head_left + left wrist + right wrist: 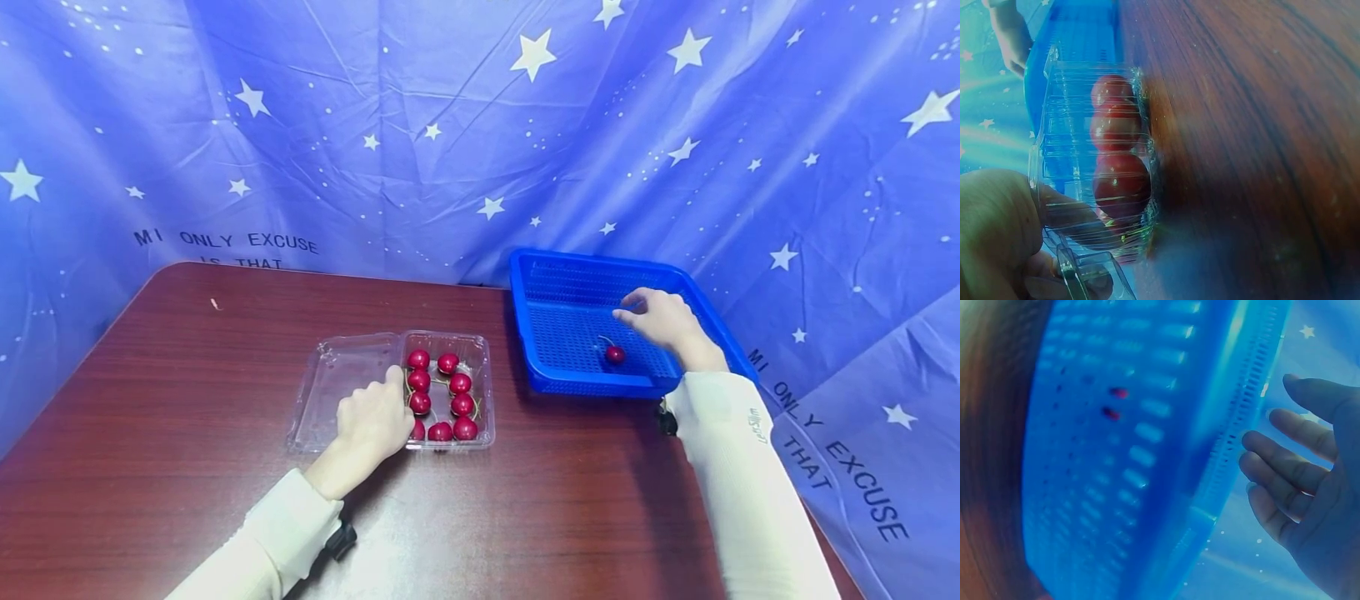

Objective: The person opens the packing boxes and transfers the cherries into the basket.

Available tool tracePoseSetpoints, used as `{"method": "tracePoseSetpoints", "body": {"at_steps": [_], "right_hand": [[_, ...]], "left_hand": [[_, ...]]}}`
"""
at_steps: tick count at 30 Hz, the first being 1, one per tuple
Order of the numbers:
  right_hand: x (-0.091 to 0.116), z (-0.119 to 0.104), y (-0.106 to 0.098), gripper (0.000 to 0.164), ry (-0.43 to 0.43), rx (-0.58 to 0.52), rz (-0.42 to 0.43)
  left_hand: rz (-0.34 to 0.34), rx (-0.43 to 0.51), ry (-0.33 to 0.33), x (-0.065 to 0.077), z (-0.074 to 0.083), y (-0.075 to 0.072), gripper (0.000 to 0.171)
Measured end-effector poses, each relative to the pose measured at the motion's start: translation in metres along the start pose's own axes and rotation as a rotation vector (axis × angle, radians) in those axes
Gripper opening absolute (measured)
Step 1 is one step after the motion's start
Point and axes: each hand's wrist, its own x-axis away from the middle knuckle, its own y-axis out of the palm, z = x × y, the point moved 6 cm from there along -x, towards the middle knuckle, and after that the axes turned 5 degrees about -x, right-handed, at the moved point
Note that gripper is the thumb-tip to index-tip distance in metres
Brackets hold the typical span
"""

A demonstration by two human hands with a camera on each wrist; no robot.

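In the head view, a clear plastic clamshell box [488,392] stands on the table with its lid [333,387] folded out to the left. Several red cherries [460,383] with green stems lie inside. My left hand [372,421] grips the box at its hinged side; the left wrist view shows fingers around the plastic edge [1036,169]. Over a blue basket [585,385] hovers my right hand [663,321], holding nothing. Its fingers are spread and slightly bent in the right wrist view. One cherry [615,354] with a stem sits on the basket floor, below and left of that hand.
Beneath everything is a reddish-brown wooden table [187,467]. A blue cloth with white stars [420,167] hangs behind it and along both sides. A small pale scrap [216,305] lies at the table's back left. The basket's back rim stands close to the cloth.
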Motion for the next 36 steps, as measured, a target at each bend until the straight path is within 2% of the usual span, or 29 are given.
{"method": "tracePoseSetpoints", "body": {"at_steps": [10,18,26,36], "right_hand": [[-0.002,-0.017,-0.015,0.052,-0.035,-0.086,0.039],[-0.005,-0.037,-0.019,0.053,-0.082,-0.11,0.078],[-0.01,-0.066,-0.023,0.048,-0.182,-0.099,0.148],[-0.014,-0.104,-0.013,0.047,-0.293,-0.059,0.143]], "left_hand": [[0.006,0.01,0.001,0.0,-0.001,-0.001,0.02],[-0.002,0.005,-0.006,0.0,-0.002,0.0,0.02],[0.017,0.007,-0.001,0.0,-0.002,-0.001,0.02],[0.006,0.013,0.002,0.0,-0.001,-0.001,0.021]]}}
